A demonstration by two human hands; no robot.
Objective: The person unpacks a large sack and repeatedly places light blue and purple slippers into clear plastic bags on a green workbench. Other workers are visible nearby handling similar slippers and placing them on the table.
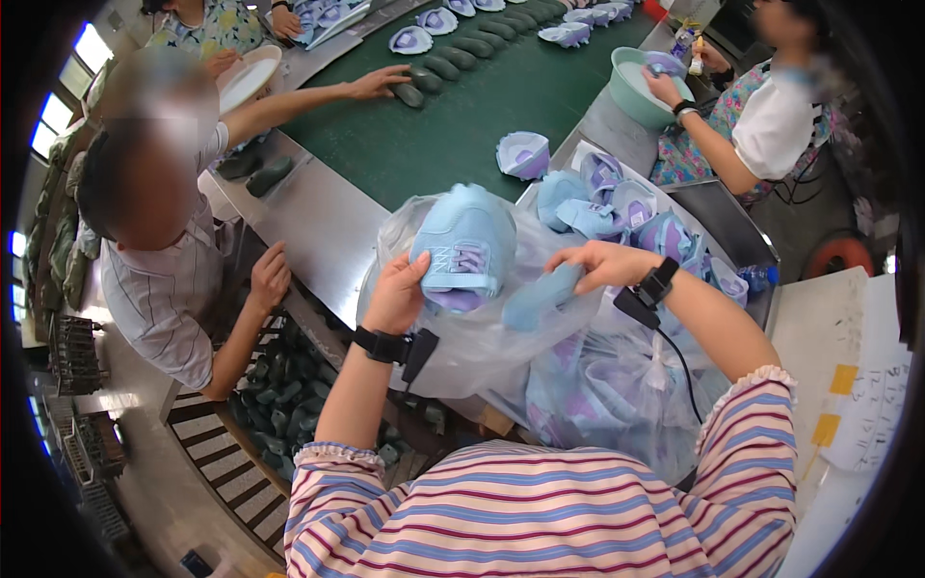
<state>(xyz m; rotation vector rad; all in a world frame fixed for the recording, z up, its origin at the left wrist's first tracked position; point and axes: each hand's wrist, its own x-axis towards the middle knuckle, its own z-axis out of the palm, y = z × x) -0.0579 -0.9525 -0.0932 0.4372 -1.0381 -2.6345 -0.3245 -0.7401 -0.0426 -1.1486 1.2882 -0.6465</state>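
Note:
My left hand (394, 294) grips a light blue shoe upper (469, 236) with purple laces, thumb on its side, above a clear plastic bag (383, 236). In my right hand (609, 264) a flat, soft-looking light blue piece (540, 301) is pinched by one end; it is blurred, and I cannot make out its kind. The bag lies partly under both things. Just beyond my right hand, several blue and purple shoe uppers (590, 218) are heaped on a metal tray. Another clear bag (607, 385), filled with blue and purple pieces, rests below my right forearm.
Ahead runs a green conveyor belt (376, 154) bearing dark green shoe lasts (441, 65) and more uppers (411, 39). At left, a co-worker's hand (378, 83) reaches over the belt to a last. Another person at right handles a mint basin (626, 91). A slatted crate (207, 433) holds lasts.

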